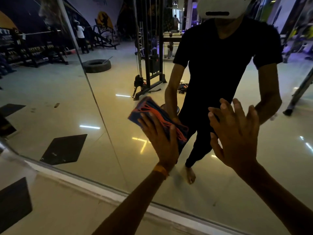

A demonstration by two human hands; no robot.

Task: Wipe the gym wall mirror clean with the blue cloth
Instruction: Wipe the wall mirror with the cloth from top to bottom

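- Dim gym hall shows back in the mirror (67, 92), which runs down the wall to a white ledge (101, 189) under its bottom edge.
- Folded blue cloth (152, 111), stitched in orange, lies flat on the glass, right of the seam between panes and above the bottom edge.
- Left hand (159, 141) presses it there with straight fingers; an orange band (161, 171) circles the wrist.
- Right hand (237, 133), just beside, is spread wide and holds nothing; it seems to lean on the glass, though blur leaves that unsure.
- Reflected behind: a tyre (97, 65) and a cable machine (149, 70).
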